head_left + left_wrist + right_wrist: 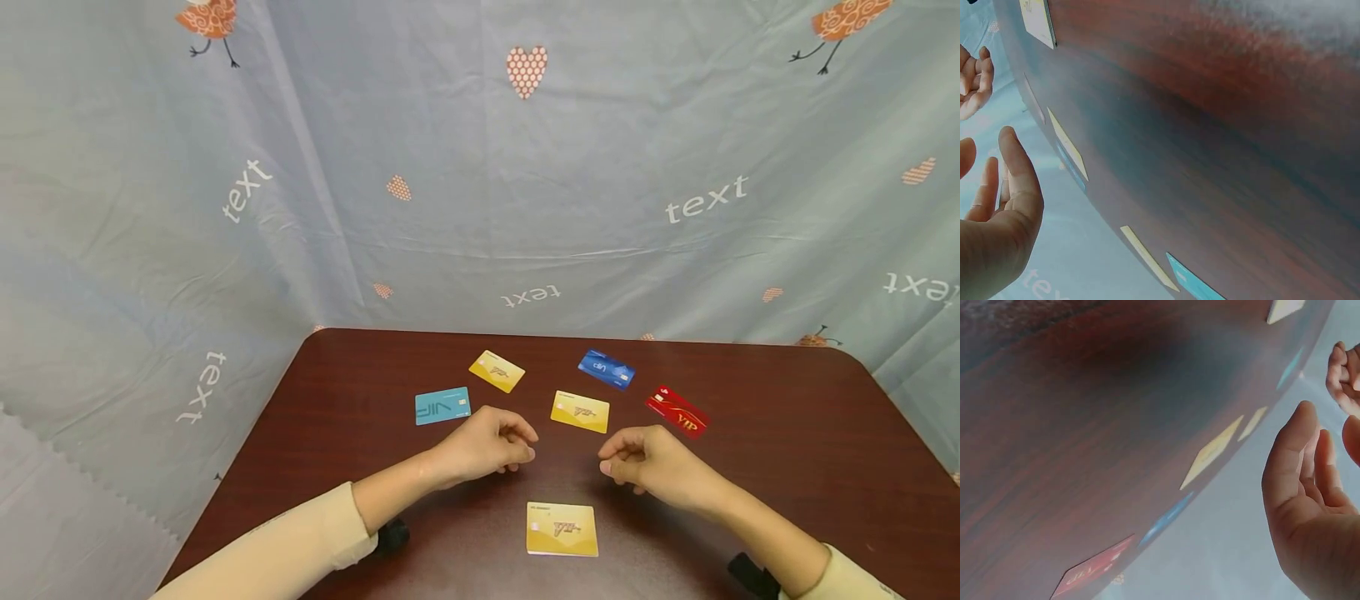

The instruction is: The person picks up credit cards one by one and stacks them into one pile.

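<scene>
My left hand [483, 446] hovers over the table with its fingers loosely curved and nothing in them, just below the teal VIP card [442, 406]. Facing it, my right hand [663, 467] is held likewise, bare and relaxed, nearest the red VIP card [677, 412]. Between and in front of the hands lies a gold card [562, 529], on top of a thin stack whose edge shows in the left wrist view. Another gold card [580, 412] lies flat beyond the gap between the hands. Farther back are a third gold card [497, 371] and a blue card [607, 369].
The dark red-brown table [337, 450] has rounded far corners. A pale blue-grey curtain [450, 233] with hearts, birds and printed words hangs behind it and along its left side. Dark wrist straps [392, 536] show under both forearms.
</scene>
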Demonstrator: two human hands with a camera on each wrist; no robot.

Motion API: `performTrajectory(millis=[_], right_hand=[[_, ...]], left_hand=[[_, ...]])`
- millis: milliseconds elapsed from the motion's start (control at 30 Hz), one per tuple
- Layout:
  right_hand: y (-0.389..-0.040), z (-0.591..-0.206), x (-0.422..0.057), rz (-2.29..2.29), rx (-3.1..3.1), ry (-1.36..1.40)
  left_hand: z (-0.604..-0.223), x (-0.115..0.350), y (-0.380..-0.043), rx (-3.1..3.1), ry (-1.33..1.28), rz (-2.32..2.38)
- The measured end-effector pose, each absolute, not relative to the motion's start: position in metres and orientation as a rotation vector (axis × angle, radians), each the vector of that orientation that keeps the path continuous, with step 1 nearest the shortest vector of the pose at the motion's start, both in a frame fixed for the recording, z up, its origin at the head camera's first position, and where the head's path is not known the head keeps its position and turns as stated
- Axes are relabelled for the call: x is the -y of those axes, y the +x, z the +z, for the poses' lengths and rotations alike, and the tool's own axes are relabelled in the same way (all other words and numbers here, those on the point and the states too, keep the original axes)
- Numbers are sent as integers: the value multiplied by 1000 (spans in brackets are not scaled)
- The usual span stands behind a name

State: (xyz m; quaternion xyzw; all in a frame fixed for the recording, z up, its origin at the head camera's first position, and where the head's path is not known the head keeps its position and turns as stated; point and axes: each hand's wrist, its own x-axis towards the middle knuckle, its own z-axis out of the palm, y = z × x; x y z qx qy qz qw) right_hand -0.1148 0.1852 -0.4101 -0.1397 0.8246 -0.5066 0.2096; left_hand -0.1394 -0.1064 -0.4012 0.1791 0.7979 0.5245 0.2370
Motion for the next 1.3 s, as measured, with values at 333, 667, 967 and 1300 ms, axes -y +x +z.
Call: performTrajectory(millis=[333,667,967,1300], right_hand=[[-124,-401,-191,-1441,-2350,-310],[-137,-396,-204,-1483,-2368,-215],[-148,-401,-211,-1550,-2359,-215],[-163,-413,-209,-1563,-2346,-180]], left_hand=[[-400,101,-157,-2206,451,1494],[-394,94,-174,-2239,415,1529],[-393,83,-190,-2244,433,1578],[-408,75,-207,-2284,407,1576]])
